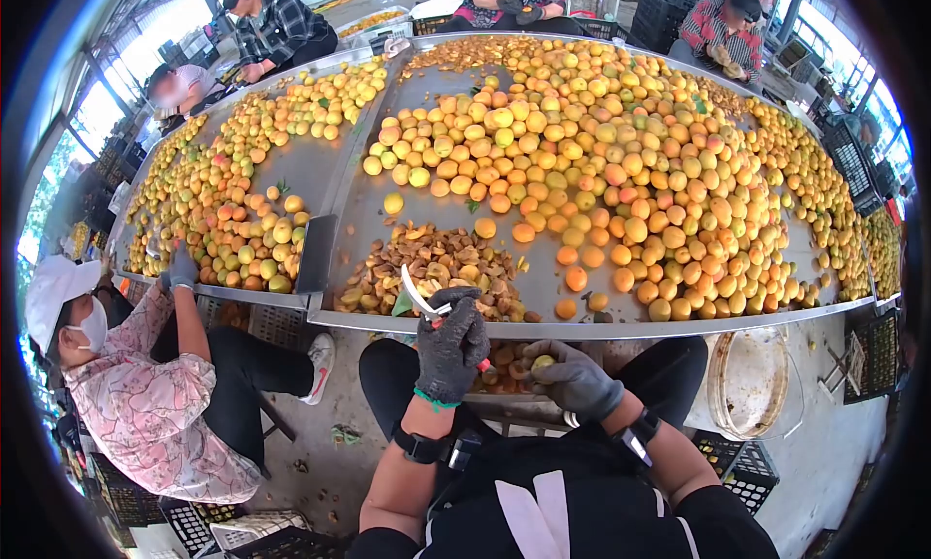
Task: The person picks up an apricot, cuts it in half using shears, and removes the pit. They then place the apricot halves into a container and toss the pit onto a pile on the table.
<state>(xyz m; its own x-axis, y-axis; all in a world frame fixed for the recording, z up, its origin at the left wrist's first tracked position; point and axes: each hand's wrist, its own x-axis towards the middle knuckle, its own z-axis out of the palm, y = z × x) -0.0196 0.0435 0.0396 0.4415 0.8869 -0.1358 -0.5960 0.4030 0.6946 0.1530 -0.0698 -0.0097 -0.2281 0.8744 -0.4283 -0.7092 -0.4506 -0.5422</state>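
Note:
My left hand (452, 351), in a dark, stained glove, is closed round the red handle of a curved knife (414, 289). Its bright blade points up and away, over the near edge of the metal table (436, 321). In a grey glove, my right hand (579, 381) pinches a small yellow-green apricot (542, 363) between thumb and fingers, above my lap. Just beyond the knife lies a heap of brownish cut apricot pieces (465, 263). Below my hands, a crate with more pieces (506, 365) shows partly between my knees.
Whole apricots (669, 181) cover much of the table, and a divider (335, 191) separates off a left section. A person in a white cap (136, 384) sits at my left; several others sit along the far side. A white bucket (747, 383) stands at right beside black crates (752, 477).

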